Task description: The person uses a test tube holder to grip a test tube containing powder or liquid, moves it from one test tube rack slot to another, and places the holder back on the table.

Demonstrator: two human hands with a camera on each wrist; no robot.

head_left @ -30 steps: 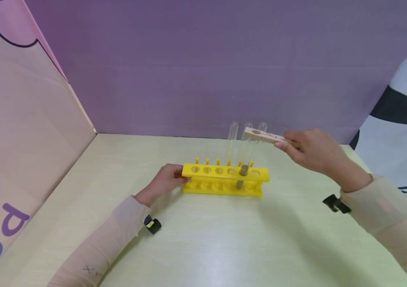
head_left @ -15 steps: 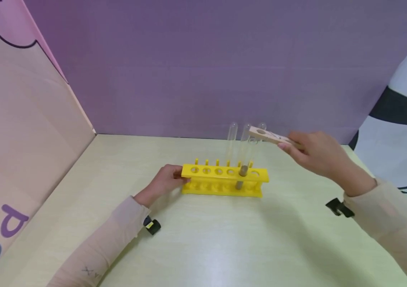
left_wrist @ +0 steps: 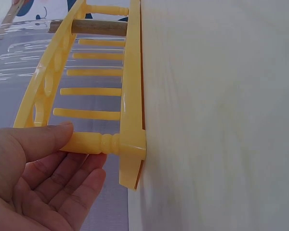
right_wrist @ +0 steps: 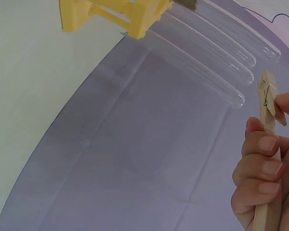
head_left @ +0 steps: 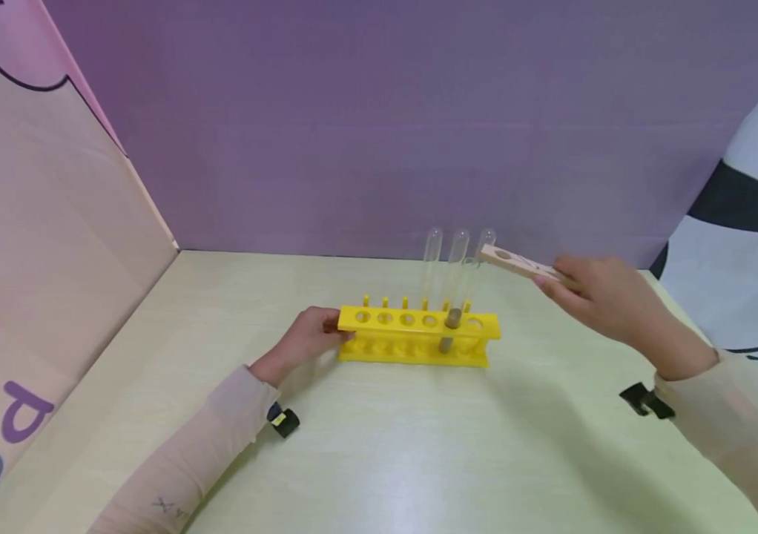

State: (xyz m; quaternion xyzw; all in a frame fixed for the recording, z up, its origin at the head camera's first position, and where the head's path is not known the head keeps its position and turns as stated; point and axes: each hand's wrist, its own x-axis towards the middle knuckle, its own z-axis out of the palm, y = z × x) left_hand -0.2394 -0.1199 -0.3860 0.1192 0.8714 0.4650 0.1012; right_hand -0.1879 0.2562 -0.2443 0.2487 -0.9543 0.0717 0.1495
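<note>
My left hand (head_left: 308, 334) holds the left end of a yellow test tube rack (head_left: 412, 357). In the left wrist view its thumb presses on the rack's end post (left_wrist: 86, 143), with the other fingers behind. My right hand (head_left: 609, 300) grips a wooden test tube clamp (head_left: 519, 263), and the right wrist view shows the thumb on the short lever (right_wrist: 277, 108). Nothing sits in the clamp's tip, which is just right of the tube tops. A glass test tube with grey-brown contents (head_left: 454, 318) stands leaning slightly in a rack hole toward the right.
Three glass test tubes (head_left: 434, 248) hang upside down on the rack's rear pegs, close to the clamp. The pale table (head_left: 379, 445) ends at a purple back wall (head_left: 352, 133). Printed panels stand at left and right.
My right hand has moved right and slightly down with the clamp, whose tip earlier overlapped the tube tops. The left hand, rack and tubes have stayed in place.
</note>
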